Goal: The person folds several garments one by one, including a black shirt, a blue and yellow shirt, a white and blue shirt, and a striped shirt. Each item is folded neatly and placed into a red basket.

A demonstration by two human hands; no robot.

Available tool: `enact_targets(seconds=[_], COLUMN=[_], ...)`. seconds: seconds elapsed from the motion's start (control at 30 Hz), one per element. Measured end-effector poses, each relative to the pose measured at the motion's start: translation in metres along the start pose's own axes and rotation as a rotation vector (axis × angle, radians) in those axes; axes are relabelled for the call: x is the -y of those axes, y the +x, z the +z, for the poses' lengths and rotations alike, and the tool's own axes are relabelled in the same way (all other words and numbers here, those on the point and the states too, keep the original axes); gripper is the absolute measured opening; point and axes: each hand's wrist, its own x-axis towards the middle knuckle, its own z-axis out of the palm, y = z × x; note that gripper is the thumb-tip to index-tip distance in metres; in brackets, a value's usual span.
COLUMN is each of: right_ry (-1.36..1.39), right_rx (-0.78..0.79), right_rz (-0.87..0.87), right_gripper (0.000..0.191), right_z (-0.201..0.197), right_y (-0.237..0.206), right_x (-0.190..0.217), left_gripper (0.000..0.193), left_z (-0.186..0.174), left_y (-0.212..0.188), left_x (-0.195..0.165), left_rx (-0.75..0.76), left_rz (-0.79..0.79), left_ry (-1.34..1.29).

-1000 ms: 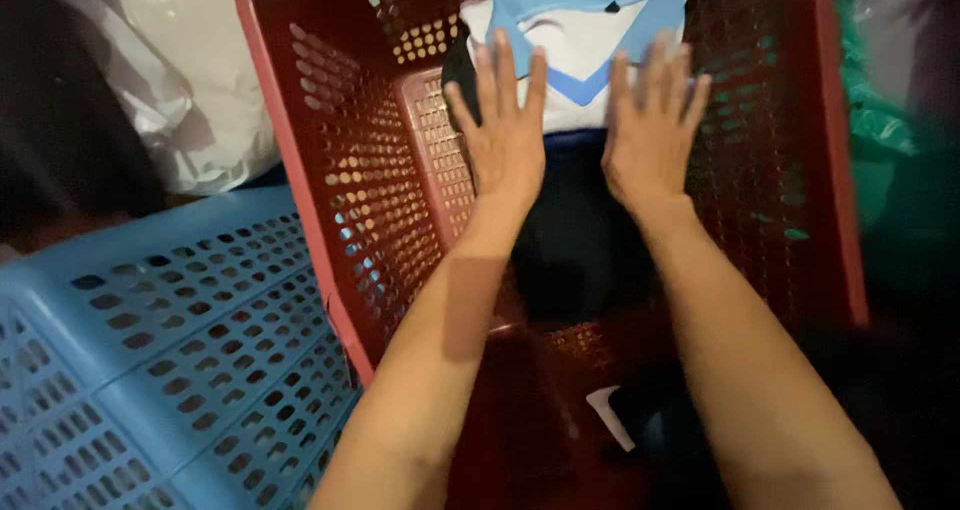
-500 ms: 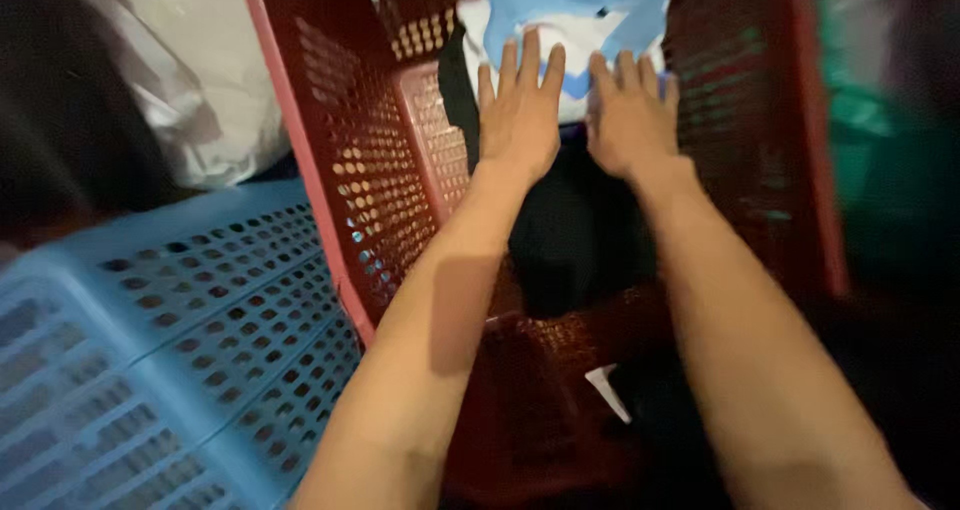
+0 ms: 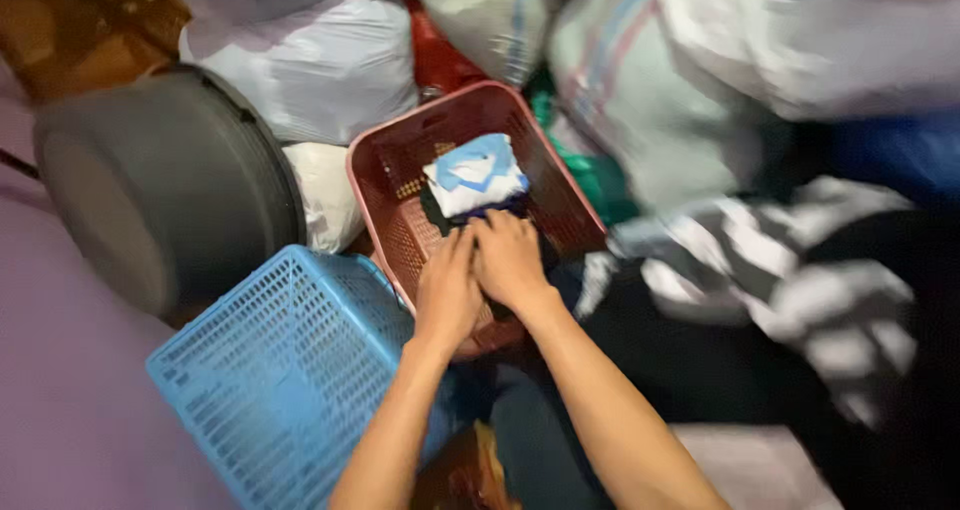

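Bulging white sacks (image 3: 310, 65) crowd the far side, a grey round tub (image 3: 160, 185) leans at the left, and a blue basket (image 3: 290, 370) sits near left, touching the red laundry basket (image 3: 565, 195). Inside that, the left hand (image 3: 447, 288) and right hand (image 3: 510, 258) lie side by side, fingers flat and loosely spread, gripping nothing, pressing a dark folded garment (image 3: 440, 220) under a white-and-blue folded garment (image 3: 473, 175). Even, flat pressure suits best; the walls stand close, leaving free room only upward.
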Motion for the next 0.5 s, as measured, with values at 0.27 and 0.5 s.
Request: enact_targets(seconds=[0.27, 0.5], right_ry=[0.271, 0.205], right_rx=[0.006, -0.356], right_rz=[0.065, 0.181], right_gripper=[0.033, 0.027], right_z=[-0.182, -0.328], right_y=[-0.187, -0.297], right_x=[0.048, 0.032], left_gripper=[0.046, 0.034], left_z=[-0.04, -0.015], left_y=[-0.172, -0.242], left_x=[-0.146, -0.253], left_rx=[0.024, 0.429], left_rz=[0.104, 0.001], left_ry=[-0.384, -0.447])
